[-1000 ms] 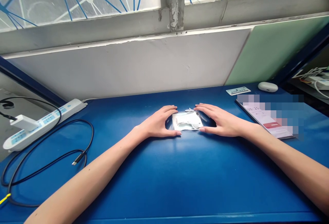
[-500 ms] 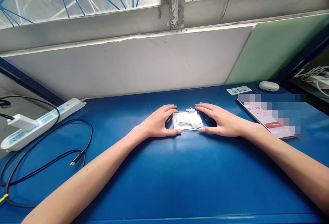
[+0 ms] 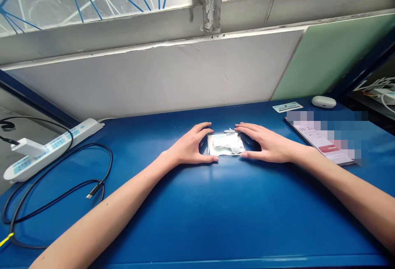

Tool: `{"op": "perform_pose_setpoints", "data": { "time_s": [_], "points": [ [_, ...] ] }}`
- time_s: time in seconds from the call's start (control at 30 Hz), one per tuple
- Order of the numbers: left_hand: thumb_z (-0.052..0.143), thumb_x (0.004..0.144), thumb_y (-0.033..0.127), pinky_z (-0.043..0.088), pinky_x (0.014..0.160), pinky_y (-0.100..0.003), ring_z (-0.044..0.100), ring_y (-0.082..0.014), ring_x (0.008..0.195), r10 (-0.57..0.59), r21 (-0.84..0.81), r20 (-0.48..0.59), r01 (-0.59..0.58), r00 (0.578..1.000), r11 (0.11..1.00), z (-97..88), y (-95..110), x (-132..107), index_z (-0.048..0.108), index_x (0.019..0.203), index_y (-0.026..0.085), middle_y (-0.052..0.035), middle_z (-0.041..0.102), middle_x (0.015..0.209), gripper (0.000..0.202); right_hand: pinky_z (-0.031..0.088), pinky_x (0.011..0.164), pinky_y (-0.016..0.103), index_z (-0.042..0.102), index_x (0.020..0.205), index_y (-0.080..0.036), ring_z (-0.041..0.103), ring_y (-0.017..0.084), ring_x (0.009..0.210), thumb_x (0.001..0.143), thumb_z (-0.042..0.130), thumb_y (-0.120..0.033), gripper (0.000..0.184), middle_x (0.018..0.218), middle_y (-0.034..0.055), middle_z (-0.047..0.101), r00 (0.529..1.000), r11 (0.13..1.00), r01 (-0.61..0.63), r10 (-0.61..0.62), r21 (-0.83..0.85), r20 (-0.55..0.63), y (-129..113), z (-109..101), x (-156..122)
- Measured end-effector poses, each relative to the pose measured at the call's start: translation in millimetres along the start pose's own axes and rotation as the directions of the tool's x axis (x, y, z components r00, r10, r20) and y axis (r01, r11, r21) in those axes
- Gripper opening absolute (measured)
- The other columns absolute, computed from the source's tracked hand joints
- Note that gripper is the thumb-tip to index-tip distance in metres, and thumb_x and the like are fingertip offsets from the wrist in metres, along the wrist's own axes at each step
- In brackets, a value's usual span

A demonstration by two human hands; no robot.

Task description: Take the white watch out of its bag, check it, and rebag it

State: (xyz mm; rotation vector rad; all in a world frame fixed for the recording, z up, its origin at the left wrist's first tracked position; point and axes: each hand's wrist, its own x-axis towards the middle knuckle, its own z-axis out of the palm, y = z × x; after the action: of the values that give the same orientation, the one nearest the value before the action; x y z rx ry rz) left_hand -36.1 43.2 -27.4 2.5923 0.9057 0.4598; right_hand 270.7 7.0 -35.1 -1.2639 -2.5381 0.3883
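A small shiny silvery packet point(image 3: 226, 144) lies flat on the blue tabletop point(image 3: 197, 207), with something white that looks like a thin cord in or on it. A little white piece point(image 3: 228, 130) shows at its far edge. On the packet's left is my left hand point(image 3: 194, 145), thumb and fingers spread apart, the thumb by the near left corner. My right hand point(image 3: 263, 142) curves around the other side with its fingers apart. Its thumb is at the near right corner; whether it touches the packet, I cannot tell.
A white power strip point(image 3: 89, 130) with a plugged-in charger point(image 3: 28, 147) stands at the left. A black cable point(image 3: 108, 154) coils there. To the right are a partly blurred phone point(image 3: 314, 139), a card point(image 3: 286, 107) and a white earbud case point(image 3: 323, 102). A panel point(image 3: 173, 75) borders the back.
The fingers of my left hand have spread slightly farther apart. My right hand and the packet stay nearly in place, and the view has shifted a little.
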Motion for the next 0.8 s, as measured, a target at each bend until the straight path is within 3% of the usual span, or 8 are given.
{"op": "perform_pose_setpoints", "data": {
  "time_s": [0.47, 0.8],
  "points": [
    [0.078, 0.070, 0.064, 0.041, 0.112, -0.053, 0.045, -0.0379, 0.138, 0.004, 0.055, -0.029, -0.003, 1.000, 0.998, -0.8, 2.9, 1.0, 0.057, 0.130, 0.018, -0.0190, 0.046, 0.150, 0.079, 0.036, 0.115, 0.058, 0.040, 0.153, -0.014, 0.035, 0.040, 0.145, 0.084, 0.061, -0.064, 0.087, 0.157, 0.0199, 0.042, 1.000, 1.000, -0.005, 0.005, 0.000, 0.006, -0.6, -1.2, 0.5],
    [0.077, 0.072, 0.062, 0.042, 0.111, -0.052, 0.045, -0.0375, 0.138, 0.016, 0.030, -0.048, -0.015, 0.999, 0.999, 0.2, 3.4, 0.4, 0.057, 0.125, 0.019, -0.0196, 0.042, 0.152, 0.071, 0.037, 0.114, 0.059, 0.039, 0.153, -0.015, 0.037, 0.040, 0.144, 0.085, 0.060, -0.064, 0.087, 0.156, 0.0207, 0.041, 1.000, 1.000, 0.004, -0.004, -0.021, 0.000, -1.4, -0.6, 0.1]
  ]
}}
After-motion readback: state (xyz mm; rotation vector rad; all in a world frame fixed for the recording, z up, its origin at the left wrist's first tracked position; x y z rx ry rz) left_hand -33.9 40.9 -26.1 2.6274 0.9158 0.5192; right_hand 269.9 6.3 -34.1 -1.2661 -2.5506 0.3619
